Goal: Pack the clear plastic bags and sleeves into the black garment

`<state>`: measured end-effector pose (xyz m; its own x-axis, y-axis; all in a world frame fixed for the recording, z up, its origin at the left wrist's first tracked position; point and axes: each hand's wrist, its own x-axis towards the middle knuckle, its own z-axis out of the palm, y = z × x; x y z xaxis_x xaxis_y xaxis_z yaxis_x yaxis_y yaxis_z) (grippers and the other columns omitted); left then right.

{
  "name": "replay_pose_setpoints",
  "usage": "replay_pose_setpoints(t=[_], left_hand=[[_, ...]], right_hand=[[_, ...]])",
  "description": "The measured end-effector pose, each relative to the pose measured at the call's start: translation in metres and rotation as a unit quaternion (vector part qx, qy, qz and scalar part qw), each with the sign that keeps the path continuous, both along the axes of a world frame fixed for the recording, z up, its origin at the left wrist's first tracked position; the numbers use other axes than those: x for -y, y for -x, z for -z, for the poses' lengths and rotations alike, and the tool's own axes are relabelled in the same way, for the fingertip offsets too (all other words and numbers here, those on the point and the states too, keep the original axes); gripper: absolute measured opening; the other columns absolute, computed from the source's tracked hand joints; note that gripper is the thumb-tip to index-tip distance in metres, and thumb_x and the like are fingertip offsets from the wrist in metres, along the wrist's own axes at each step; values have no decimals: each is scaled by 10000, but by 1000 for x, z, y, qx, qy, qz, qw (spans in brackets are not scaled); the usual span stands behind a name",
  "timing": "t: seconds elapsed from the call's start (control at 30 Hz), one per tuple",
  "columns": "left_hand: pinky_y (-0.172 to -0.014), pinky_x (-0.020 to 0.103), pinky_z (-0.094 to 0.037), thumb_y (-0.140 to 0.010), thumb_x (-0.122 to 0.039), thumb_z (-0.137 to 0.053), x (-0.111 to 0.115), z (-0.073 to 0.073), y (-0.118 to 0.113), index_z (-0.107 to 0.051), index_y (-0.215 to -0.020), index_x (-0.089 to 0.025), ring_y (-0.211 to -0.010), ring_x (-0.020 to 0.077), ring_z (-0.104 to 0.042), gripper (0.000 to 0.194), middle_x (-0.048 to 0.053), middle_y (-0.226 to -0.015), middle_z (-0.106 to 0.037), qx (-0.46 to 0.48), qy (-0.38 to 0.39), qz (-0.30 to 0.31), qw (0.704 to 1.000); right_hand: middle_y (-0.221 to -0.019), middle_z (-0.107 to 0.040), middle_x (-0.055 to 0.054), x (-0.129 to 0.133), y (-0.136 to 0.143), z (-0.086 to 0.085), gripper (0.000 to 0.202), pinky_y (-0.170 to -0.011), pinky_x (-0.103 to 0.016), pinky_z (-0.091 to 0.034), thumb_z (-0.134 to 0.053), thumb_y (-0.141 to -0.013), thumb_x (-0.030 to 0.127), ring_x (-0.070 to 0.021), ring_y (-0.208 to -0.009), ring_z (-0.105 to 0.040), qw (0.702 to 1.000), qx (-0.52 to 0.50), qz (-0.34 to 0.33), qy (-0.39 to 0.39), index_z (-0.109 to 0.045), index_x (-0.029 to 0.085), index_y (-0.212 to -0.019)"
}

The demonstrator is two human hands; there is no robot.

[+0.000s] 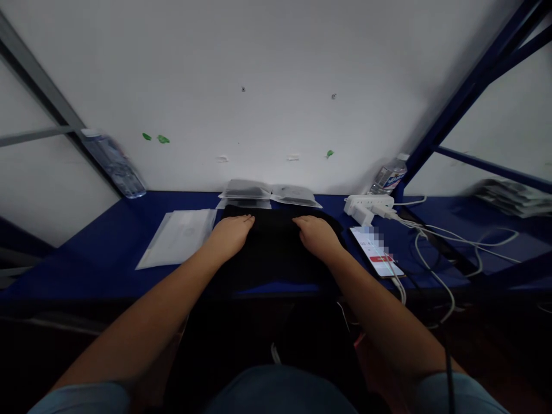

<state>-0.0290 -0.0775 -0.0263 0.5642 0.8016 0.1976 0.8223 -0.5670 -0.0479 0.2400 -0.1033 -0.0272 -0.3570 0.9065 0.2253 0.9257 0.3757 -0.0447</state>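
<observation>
A black cloth (276, 247) lies spread on the blue table (112, 241), near its front edge. My left hand (233, 233) rests on the upper left part of the cloth, with the fingers pointing inward. On the upper right part lies my right hand (317, 233), its fingers also turned inward. Both hands look flat, palms down, with a wide stretch of cloth between them. Whether any fingertip pinches the dark fabric is hard to see.
Flat translucent bags (179, 237) lie left of the cloth; more packets (295, 195) sit behind it. At the right are a phone (377, 253), a power strip (368, 202), white cables and a bottle (390, 174). Another bottle (116, 164) stands back left.
</observation>
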Motion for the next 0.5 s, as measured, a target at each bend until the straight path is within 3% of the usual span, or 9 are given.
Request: replay_pose_setpoints(t=[0.17,0.37,0.5], left_hand=[[-1144,434,-437,-875,-48,-397,18,-7,6,-531,-1437,-85,-1382,261,-520,579,143,-1495,-533,12,-37,19,999],[-1168,401,-407,-898,-103,-408,43,13,19,-489,-1484,-126,-1418,228,-478,592,120,-1548,-471,22,37,52,998],[-1217,464,-308,-1000,-433,-464,44,15,19,-383,-1550,-141,-1499,276,-339,628,150,-1617,-337,-2,100,69,993]], right_hand=[[-1418,-617,-142,18,-1,-2,520,-1099,-391,-409,-407,-930,62,-246,-1340,-541,999,-11,1,-52,-564,120,-1423],[-1476,-573,-115,42,-7,20,553,-1148,-410,-370,-462,-895,79,-239,-1392,-497,999,-11,-40,-10,-551,141,-1438],[-1515,-522,-152,43,-8,26,572,-1177,-467,-335,-555,-945,334,-281,-1419,-467,998,-24,-48,20,-506,118,-1472]])
